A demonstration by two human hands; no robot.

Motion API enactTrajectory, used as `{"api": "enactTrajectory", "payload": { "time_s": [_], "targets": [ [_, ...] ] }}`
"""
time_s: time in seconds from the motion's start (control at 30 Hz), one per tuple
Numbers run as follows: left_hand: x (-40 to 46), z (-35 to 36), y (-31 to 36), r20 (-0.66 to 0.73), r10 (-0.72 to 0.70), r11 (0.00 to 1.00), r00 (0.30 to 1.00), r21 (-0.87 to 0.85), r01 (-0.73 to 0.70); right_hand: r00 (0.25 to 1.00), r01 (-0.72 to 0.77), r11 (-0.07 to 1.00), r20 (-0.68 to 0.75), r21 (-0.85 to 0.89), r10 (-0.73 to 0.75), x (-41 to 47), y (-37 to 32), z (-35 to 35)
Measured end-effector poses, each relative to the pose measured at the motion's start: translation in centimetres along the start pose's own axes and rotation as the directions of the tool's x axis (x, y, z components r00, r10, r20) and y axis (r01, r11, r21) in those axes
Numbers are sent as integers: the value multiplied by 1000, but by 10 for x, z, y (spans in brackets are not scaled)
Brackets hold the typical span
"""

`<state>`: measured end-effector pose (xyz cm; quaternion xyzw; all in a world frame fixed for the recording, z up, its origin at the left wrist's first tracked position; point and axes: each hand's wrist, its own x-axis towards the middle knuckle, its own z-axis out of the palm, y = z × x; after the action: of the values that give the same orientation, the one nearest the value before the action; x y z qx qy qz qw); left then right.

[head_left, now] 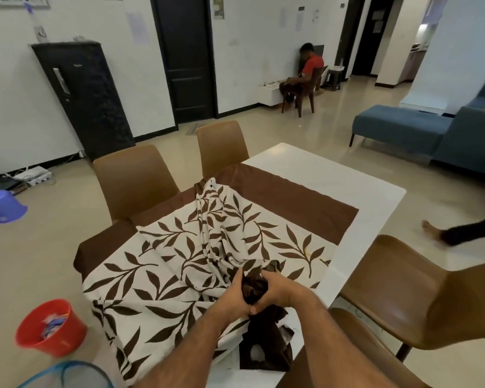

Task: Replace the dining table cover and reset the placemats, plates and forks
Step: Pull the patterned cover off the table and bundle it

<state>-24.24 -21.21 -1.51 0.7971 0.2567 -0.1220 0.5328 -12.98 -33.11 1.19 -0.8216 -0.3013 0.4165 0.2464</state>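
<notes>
A cream table cover with brown leaves and a dark brown border lies rumpled over the white dining table. Its far right part is pulled back, so bare white tabletop shows there. Near the table's front edge my left hand and my right hand grip a bunched dark brown wad of the cover between them, fingers curled round the cloth. A dark brown flap hangs below my hands. No placemats, plates or forks are in view.
Brown chairs stand at the table's left side, far side and right side. A red bucket and a purple bucket sit on the floor at left. A blue sofa stands at right; a person's foot is nearby.
</notes>
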Motion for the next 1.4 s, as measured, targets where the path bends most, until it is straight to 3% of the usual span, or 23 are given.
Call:
{"api": "enactTrajectory", "payload": {
  "time_s": [0.13, 0.2, 0.23, 0.33, 0.4, 0.47, 0.6, 0.7, 0.77, 0.8, 0.9, 0.97, 1.07, 1.23, 1.4],
  "targets": [
    [-5, -5, -18, 49, 9, 980, 999, -201, 1, 987, -31, 997, -159, -70, 20, 9, 5, 13],
    [-10, -3, -38, -60, -11, 976, 998, -217, -3, 973, -55, 997, -225, -62, 39, 10, 8, 16],
    [-14, -4, -52, -155, -39, 989, 987, -147, 16, 965, -69, 996, -259, -62, 51, 9, 10, 15],
    [-34, -9, -106, -336, -253, 923, 907, 196, 330, 940, -86, 994, -335, -61, 61, 2, 11, 3],
    [-45, -11, -143, -381, -435, 800, 816, 252, 544, 933, -74, 997, -356, -29, 59, -2, 12, -7],
    [-53, -9, -160, -386, -485, 753, 784, 271, 599, 932, -39, 999, -359, 10, 40, -8, 12, -14],
    [-44, -6, -162, -501, -357, 795, 789, 281, 538, 936, 26, 991, -350, 130, 22, -12, 6, -14],
    [-33, -10, -158, -535, -332, 810, 777, 260, 525, 970, 46, 988, -242, 146, -9, -14, 1, -13],
    [-26, -16, -146, -540, -374, 856, 754, 112, 505, 987, 30, 995, -159, 100, -14, -16, -4, -12],
    [-23, -21, -138, -547, -399, 893, 736, -49, 448, 992, 20, 997, -123, 75, -11, -19, -8, -11],
    [-8, -27, -100, -442, -458, 881, 772, -341, 328, 1000, -7, 1000, -24, -29, 6, -21, -22, -4],
    [-3, -26, -69, -419, -353, 883, 836, -445, 150, 1000, -28, 992, -10, -126, 27, -18, -31, 4],
    [-4, -23, -26, -320, -200, 919, 926, -390, 64, 999, -29, 992, -24, -124, 26, -9, -36, 16],
    [-14, -33, -7, -196, -38, 985, 980, -171, 4, 998, 59, 996, -13, -72, -60, 0, -41, 29],
    [-20, -41, -35, -139, -15, 933, 990, -359, -36, 998, 54, 996, -17, -73, -56, 3, -41, 41]
  ]
}}
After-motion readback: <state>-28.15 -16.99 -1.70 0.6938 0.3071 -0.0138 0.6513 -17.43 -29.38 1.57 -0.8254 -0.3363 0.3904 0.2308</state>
